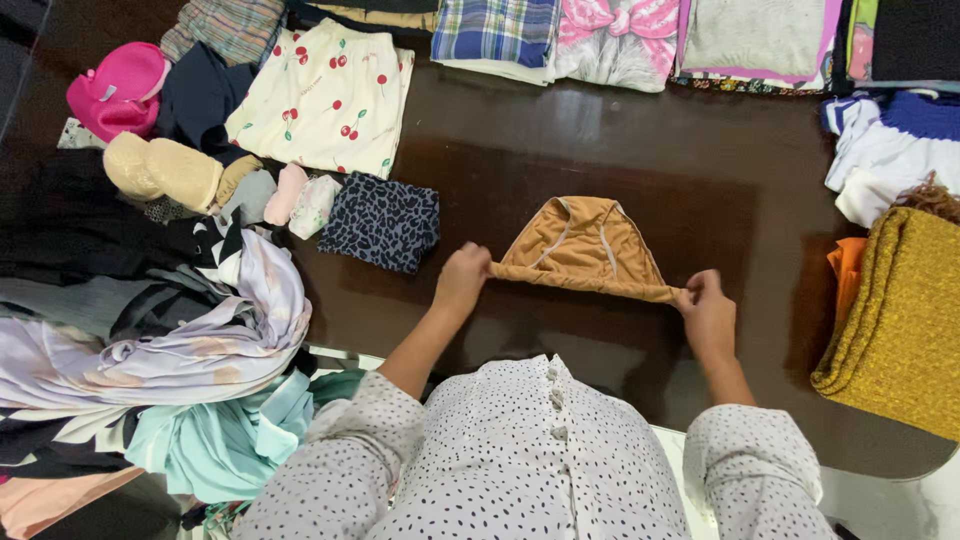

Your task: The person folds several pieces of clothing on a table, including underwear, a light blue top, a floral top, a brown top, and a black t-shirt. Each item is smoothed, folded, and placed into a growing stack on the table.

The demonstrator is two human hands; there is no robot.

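We see the left hand [461, 279] and right hand [707, 311] each pinching a near corner of the tan underwear [582, 248], flat mid-table [520, 150]. Leopard-print folded cloth [384, 221] just left; mustard knit [897, 320] right.

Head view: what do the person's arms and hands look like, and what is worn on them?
Both hands, left hand and right hand, are bare, with no gloves; no rings or watch show. The forearms are uncovered. The sleeves are pushed up near the elbows: white fabric with small black dots, matching the buttoned shirt.
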